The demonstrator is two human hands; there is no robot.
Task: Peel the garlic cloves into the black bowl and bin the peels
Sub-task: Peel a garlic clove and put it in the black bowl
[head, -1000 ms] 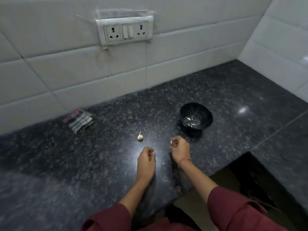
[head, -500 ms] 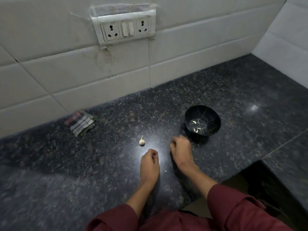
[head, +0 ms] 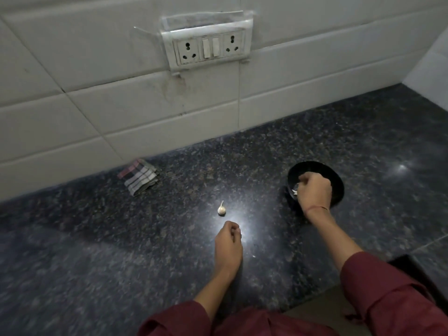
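Kitchen corner, dim light. Wall: large white glazed tiles, rectangular, with dark grout lines, rising behind the black bowl.

Countertop: polished dark stone, speckled grey, carrying the bowl near its right side; a bright glare spot lay to the bowl's left.

Sleeves, two: maroon woven cloth, the right one below the bowl, the left one below and to its left.

Socket panel: white plastic, oblong, two round-pin outlets with two rockers between, on the wall above and left of the bowl.

Black bowl: round, glossy, shallow, partly covered by the right hand.

Right hand: directly over the bowl's near left part, knuckles up, fingers curled inward; whether they pinched anything could not be told. A thin red thread circled the wrist.

Left hand: on the stone, well left of the bowl and nearer the person, fingers curled with the thumb against them; any contents hidden.

Cloth: small folded checked fabric, grey and red stripes, far left of the bowl by the wall's foot.

Garlic piece: pale, bulbous, with a pointed papery tail, left of the bowl, just beyond the left hand and apart from it.

Pale pieces: white, angular, inside the bowl at its left wall.

Fleck: tiny, white, on the stone below and left of the bowl.
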